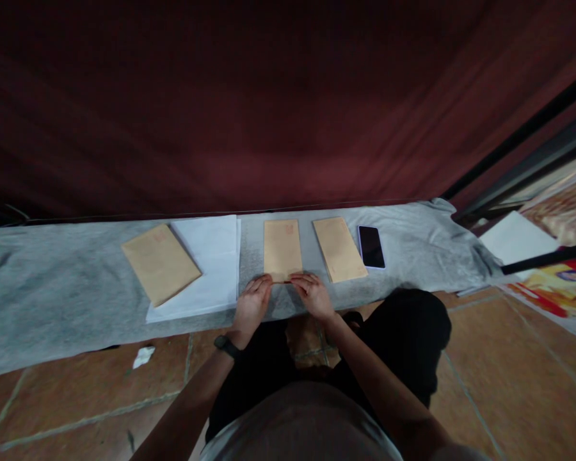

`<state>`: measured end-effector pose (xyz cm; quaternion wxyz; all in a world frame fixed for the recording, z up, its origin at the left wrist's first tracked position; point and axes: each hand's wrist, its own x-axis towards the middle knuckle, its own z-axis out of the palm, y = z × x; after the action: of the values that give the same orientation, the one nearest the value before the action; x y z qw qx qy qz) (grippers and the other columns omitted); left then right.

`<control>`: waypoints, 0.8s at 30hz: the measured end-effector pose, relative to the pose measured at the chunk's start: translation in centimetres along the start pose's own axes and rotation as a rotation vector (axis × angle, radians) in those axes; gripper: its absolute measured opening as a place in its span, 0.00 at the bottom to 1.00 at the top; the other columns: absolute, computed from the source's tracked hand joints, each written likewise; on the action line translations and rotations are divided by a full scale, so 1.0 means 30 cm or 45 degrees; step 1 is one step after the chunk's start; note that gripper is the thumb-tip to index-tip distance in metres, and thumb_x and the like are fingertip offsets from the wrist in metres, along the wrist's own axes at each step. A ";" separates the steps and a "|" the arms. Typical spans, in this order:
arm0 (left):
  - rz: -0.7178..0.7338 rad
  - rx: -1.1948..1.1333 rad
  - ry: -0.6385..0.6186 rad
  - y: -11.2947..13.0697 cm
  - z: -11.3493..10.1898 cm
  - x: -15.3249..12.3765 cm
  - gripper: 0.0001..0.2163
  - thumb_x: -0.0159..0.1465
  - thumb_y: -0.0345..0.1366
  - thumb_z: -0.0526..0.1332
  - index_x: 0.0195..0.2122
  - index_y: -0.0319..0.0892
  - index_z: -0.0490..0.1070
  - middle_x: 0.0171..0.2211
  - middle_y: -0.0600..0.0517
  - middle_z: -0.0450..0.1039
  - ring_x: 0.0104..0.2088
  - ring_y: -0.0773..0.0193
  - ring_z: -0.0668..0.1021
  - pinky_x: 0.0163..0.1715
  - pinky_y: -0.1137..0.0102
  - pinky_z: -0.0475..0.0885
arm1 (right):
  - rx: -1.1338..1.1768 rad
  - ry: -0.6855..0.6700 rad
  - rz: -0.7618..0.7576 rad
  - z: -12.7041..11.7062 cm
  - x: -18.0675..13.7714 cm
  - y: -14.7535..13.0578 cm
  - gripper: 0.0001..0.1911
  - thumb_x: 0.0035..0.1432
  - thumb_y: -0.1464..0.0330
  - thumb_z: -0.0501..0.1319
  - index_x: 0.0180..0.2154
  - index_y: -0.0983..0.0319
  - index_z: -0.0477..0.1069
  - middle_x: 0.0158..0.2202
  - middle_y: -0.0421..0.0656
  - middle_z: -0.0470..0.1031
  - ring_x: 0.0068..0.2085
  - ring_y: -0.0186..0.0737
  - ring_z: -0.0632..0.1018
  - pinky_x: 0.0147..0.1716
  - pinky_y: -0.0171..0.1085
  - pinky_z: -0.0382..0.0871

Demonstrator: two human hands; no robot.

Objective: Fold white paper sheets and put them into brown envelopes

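Note:
A tan envelope point(282, 248) lies upright on the grey cloth point(52, 288) straight in front of me. My left hand point(251, 303) and my right hand point(312, 293) both rest at its near edge, fingers pressed down on its two bottom corners. A second tan envelope point(338, 248) lies just right of it, tilted. A third tan envelope point(160, 263) lies to the left, partly on a stack of white paper point(211, 262). A black watch sits on my left wrist.
A dark phone point(371, 246) lies face up right of the envelopes. A dark red curtain hangs behind the cloth. White sheets point(516, 237) and a colourful printed sheet point(561, 288) lie at the right. A crumpled white scrap point(143, 356) sits on the tiled floor.

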<state>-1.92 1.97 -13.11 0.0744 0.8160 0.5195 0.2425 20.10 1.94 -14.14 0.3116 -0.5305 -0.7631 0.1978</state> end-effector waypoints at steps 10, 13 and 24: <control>-0.095 0.030 0.072 0.013 0.018 0.020 0.11 0.73 0.35 0.51 0.47 0.43 0.74 0.45 0.47 0.80 0.47 0.56 0.80 0.50 0.62 0.75 | -0.223 0.148 0.142 0.027 0.022 -0.039 0.10 0.71 0.68 0.55 0.42 0.57 0.76 0.44 0.46 0.80 0.47 0.45 0.78 0.49 0.42 0.70; -0.098 0.003 0.078 0.015 0.015 0.025 0.11 0.73 0.33 0.52 0.47 0.43 0.74 0.44 0.46 0.80 0.46 0.55 0.79 0.49 0.60 0.75 | -0.268 0.145 0.147 0.026 0.021 -0.048 0.08 0.71 0.69 0.57 0.42 0.58 0.75 0.45 0.45 0.79 0.48 0.44 0.78 0.49 0.42 0.69; 0.010 -0.010 0.027 0.012 0.003 0.014 0.12 0.70 0.28 0.54 0.48 0.43 0.75 0.49 0.47 0.78 0.49 0.54 0.77 0.53 0.59 0.73 | -0.346 0.130 -0.020 0.052 -0.014 -0.106 0.15 0.72 0.70 0.53 0.56 0.61 0.72 0.59 0.48 0.75 0.60 0.44 0.73 0.63 0.46 0.63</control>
<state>-1.44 2.20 -12.92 0.0711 0.8151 0.5161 0.2533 16.95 0.44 -13.37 0.2769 -0.5713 -0.7701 0.0630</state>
